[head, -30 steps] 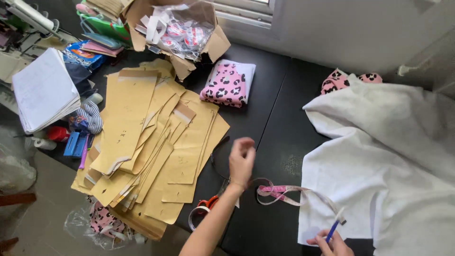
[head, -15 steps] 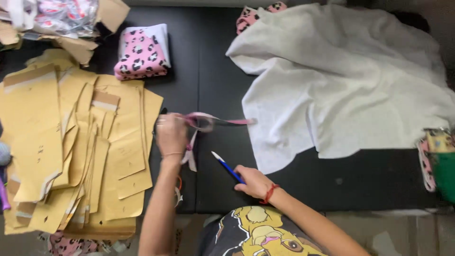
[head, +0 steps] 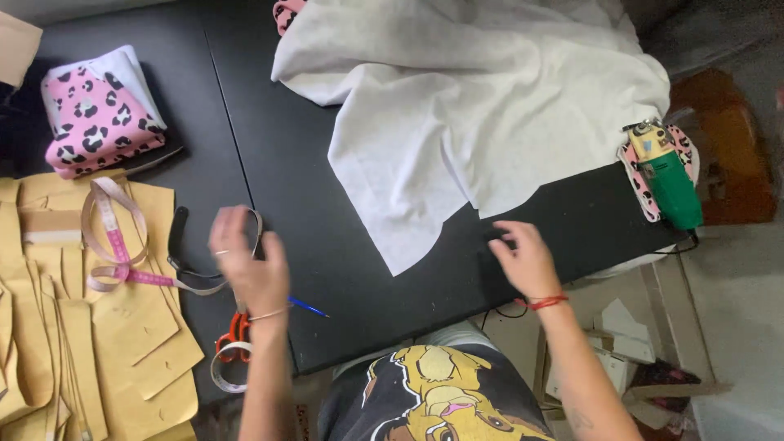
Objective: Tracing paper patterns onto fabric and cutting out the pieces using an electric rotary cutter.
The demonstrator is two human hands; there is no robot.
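A black table (head: 367, 269) fills most of the view, with a bare floor and scraps of cardboard (head: 621, 335) showing past its near right corner.

Far to the left of the left hand lie overlapping tan paper pattern pieces (head: 122, 343), spread over the table's left end. Above them, well up and left of that hand, sits a folded pink fabric with black leopard spots (head: 94, 114), a white layer showing at its top edge. A pink and white measuring tape (head: 114, 245) loops across the pattern pieces and runs right to the left hand.

The left hand (head: 245, 265) hovers over the table with its fingers loosely curled; one end of the tape seems to pass by the fingers, but whether the grip is closed on it cannot be told. Just below the wrist lie scissors with orange handles (head: 233, 335), partly hidden by the forearm. A blue pen (head: 309, 307) rests on the table just right of the wrist.

Between the two hands and beyond them, a large white cloth (head: 490, 106) is draped in folds, one corner pointing down toward the near edge.

The right hand (head: 523, 261) is flat and spread, grip released, palm down on the table just below the cloth's edge; a red string circles its wrist.

Up and right of that hand, a green power tool with a yellow head (head: 665, 175) lies at the table's right end on a leopard-print scrap.
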